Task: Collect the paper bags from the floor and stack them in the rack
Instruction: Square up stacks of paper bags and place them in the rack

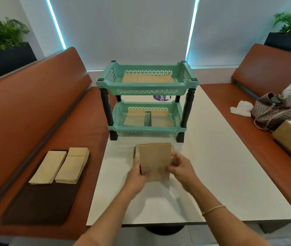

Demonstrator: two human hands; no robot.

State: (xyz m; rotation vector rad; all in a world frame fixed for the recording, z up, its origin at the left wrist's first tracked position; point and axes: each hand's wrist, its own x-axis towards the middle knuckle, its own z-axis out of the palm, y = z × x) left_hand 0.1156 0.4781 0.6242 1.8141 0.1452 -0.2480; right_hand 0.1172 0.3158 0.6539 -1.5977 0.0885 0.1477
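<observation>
1. The bags are plain brown.
2. The rack is mint green, its walls pierced in a triangle lattice; its posts are black.
3. The bench is white.
4. The seats are rust orange.
5. The mat is dark brown; the bag piles on it are pale tan.
6. The handbag is patterned in small grey and white shapes.
7. The planters are black, with green leaves.
8. A thin gold bracelet is seen.
</observation>
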